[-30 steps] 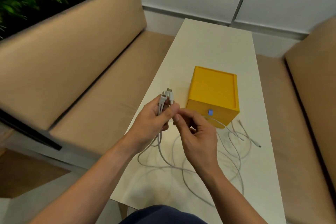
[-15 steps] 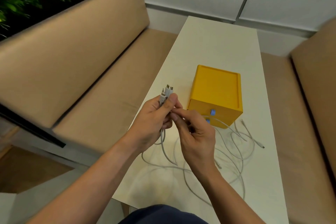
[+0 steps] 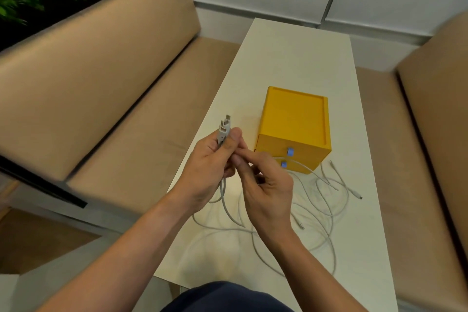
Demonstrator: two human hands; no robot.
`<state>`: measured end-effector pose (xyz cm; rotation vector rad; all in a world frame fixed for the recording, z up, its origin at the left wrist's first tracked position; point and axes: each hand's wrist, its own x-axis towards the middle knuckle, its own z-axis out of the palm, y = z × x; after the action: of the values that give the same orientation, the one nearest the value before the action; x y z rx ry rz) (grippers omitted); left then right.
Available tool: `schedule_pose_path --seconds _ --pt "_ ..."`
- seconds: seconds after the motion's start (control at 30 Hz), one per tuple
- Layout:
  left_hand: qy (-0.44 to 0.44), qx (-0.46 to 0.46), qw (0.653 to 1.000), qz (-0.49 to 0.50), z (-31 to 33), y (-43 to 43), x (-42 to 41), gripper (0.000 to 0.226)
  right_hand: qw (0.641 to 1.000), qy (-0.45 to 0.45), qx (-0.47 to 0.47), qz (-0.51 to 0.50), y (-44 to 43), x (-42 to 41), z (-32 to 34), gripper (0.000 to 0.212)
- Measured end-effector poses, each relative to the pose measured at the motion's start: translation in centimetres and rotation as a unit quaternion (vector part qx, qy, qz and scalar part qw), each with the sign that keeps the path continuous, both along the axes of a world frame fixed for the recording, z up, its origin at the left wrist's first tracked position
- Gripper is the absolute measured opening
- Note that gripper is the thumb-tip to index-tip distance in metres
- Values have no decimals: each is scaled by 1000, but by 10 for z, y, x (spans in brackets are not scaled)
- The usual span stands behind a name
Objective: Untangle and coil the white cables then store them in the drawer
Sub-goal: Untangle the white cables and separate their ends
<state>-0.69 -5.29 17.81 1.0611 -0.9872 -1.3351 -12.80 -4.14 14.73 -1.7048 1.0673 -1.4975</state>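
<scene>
My left hand (image 3: pixel 206 172) grips a bundle of white cable plugs (image 3: pixel 224 129), whose ends stick up above my thumb. The cords hang below that hand and run into a loose tangle of white cables (image 3: pixel 321 213) spread over the white table (image 3: pixel 291 58). My right hand (image 3: pixel 268 189) is close against the left, fingers curled, its fingertips touching the cords just under the plugs. Behind my hands stands a yellow drawer box (image 3: pixel 295 124) with two blue knobs (image 3: pixel 289 151); both drawers look closed.
Tan bench seats (image 3: pixel 106 83) run along both sides of the narrow table. Loose cable ends (image 3: pixel 358 196) lie right of the box's front. A white wall stands at the table's far end, and green plants are at the top left.
My hands have stayed together with the plugs held up; the plug ends now stand slightly higher above my left thumb. The view has shifted a little, and the cables on the table lie much as before.
</scene>
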Motion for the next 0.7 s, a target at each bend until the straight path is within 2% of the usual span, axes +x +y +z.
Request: schedule_pose_path --seconds 0.1,0.17,0.23,0.3,0.33,0.4,0.43,0.5,0.57,0.63,0.7 --pt "-40 28 997 62 2 -5 -1 43 993 41 108 15 2 0 3 25" --pt "-73 22 992 98 5 -9 5 47 976 94 193 45 0 -7 -1 29" --pt "-25 10 992 123 12 -13 15 46 956 176 221 80 -4 -22 -10 23" --pt "64 22 989 131 23 -15 27 48 922 285 230 125 -9 -45 -20 33" --pt "78 33 987 140 28 -15 34 50 901 329 242 143 -11 -58 -24 40" --pt "73 42 982 169 34 -16 50 51 871 360 284 175 -15 -84 -29 46" --pt "66 38 981 179 34 -16 58 52 867 350 302 187 -16 -96 -30 45" --pt "37 23 983 179 33 -16 70 53 883 297 318 177 -17 -111 -25 38" --pt "-21 3 988 155 29 -13 73 52 913 257 293 123 -16 -117 -15 32" --pt "-107 -7 987 117 27 -9 63 47 931 271 224 96 -15 -115 -1 32" --pt "-204 -31 976 74 25 -4 44 41 934 308 145 106 -13 -105 14 32"
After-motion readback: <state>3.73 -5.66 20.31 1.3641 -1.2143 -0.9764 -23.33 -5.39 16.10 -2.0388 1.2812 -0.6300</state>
